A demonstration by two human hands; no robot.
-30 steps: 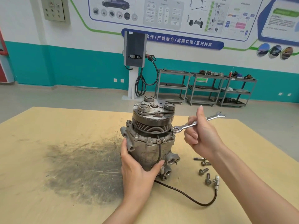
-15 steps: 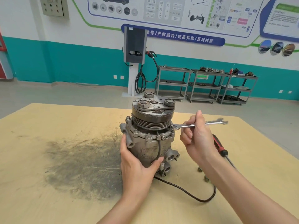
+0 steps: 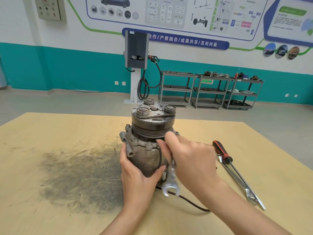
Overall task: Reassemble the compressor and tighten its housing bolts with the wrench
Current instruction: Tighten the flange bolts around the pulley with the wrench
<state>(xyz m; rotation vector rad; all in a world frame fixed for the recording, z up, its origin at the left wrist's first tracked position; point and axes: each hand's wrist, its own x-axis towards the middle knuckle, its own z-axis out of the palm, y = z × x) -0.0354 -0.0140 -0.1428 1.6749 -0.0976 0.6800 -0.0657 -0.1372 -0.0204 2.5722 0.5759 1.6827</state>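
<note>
Both forearms are extended forward from the 6 o'clock edge. The left hand (image 3: 137,177) is cupped, thumb spread toward 3 o'clock and fingers wrapped away toward 12 o'clock round the compressor (image 3: 149,143). The right hand (image 3: 191,160) is held palm down, slightly blurred, its fingers curled round the wrench (image 3: 171,180).

Automotive training workshop. Wall posters (image 3: 169,11) show car diagrams and drivetrain parts above a teal-painted band. EV charging post (image 3: 136,50) with coiled cable stands by the wall. Three grey metal trolleys (image 3: 210,89) carry engine parts. Plywood table (image 3: 50,133), grease-stained, holds a screwdriver (image 3: 221,152) and a compressor (image 3: 149,146).
</note>
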